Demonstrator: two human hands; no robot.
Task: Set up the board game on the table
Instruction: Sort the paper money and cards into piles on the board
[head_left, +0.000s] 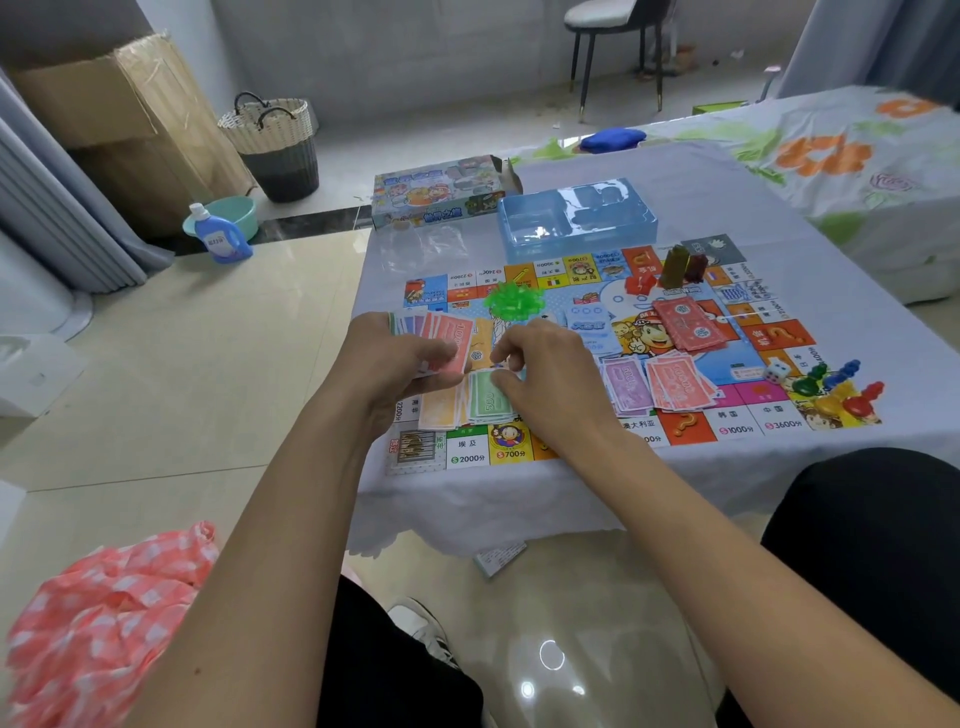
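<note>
A colourful game board (727, 415) lies on the cloth-covered table (675, 171). My left hand (395, 364) holds a fanned stack of paper money (447, 335), red notes on top. My right hand (545, 364) has its fingers curled over a green note pile (488, 400) that lies on the board beside an orange pile (439, 408). Purple (628, 384) and red note piles (678, 384) lie to the right. Green plastic houses (514, 299), a die (777, 370) and coloured pawns (831, 384) sit on the board.
The game box (436, 192) and a blue plastic tray (576, 218) stand at the table's far side. A paper slip (501, 556) lies on the floor under the table edge. Pink checked cloth (104, 613) is at my left, a bed (857, 156) at the right.
</note>
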